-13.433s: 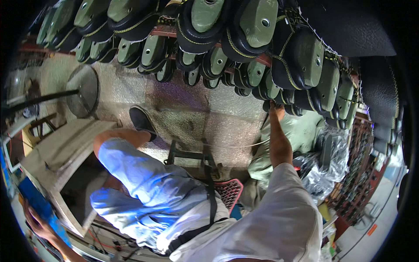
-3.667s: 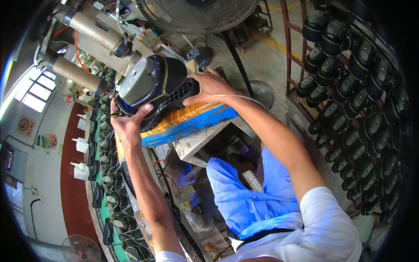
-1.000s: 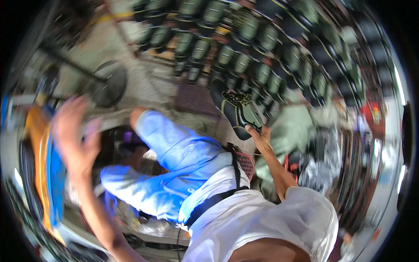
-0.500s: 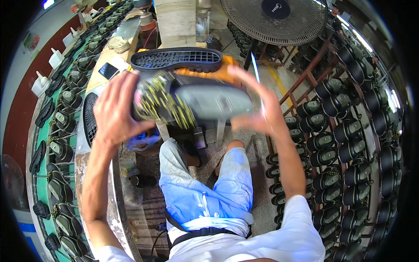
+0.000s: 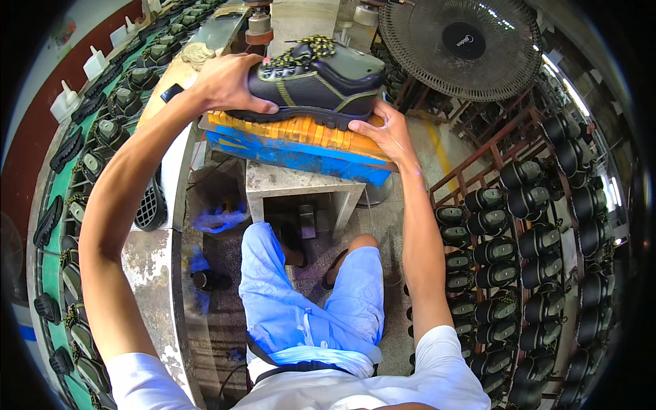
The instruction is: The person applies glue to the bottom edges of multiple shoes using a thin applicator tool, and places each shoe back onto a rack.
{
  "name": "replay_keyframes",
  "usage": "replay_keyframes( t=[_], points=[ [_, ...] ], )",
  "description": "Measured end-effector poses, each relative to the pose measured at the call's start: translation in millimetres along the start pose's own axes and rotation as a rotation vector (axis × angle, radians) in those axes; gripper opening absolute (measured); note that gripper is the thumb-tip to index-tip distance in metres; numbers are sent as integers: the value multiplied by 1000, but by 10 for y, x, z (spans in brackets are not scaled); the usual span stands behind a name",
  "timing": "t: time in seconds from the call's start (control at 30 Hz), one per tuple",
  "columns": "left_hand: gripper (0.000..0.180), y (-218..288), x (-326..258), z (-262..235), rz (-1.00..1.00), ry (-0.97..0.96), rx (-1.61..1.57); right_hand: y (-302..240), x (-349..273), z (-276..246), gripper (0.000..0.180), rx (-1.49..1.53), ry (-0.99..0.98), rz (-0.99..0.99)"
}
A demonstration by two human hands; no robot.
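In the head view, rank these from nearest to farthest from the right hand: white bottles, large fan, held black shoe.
1. Held black shoe: heel end touching the right hand.
2. Large fan: beyond, upper right.
3. White bottles: far upper left.

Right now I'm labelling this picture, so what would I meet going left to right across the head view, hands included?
White bottles, left hand, black shoe, right hand, shoe rack.
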State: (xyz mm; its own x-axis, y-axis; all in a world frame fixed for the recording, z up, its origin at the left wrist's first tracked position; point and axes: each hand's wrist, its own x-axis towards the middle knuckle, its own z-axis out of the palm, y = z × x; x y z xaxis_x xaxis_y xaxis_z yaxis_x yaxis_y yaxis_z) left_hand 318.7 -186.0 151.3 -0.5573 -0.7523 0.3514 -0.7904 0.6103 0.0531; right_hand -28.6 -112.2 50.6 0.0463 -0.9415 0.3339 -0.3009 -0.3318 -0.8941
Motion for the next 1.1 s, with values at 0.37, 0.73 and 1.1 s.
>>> replay_keyframes(
  t=[0.37, 0.73, 1.1],
  points=[
    [111, -254, -65, 45, 24, 15, 114, 26, 85, -16, 88, -85, 6, 0],
    [81, -851, -150, 160, 13, -240, -785, 257, 237, -160, 87, -51, -62, -37],
    [78, -901, -227, 201, 38, -236, -846, 142, 204, -52, 76, -10, -76, 18]
  ],
)
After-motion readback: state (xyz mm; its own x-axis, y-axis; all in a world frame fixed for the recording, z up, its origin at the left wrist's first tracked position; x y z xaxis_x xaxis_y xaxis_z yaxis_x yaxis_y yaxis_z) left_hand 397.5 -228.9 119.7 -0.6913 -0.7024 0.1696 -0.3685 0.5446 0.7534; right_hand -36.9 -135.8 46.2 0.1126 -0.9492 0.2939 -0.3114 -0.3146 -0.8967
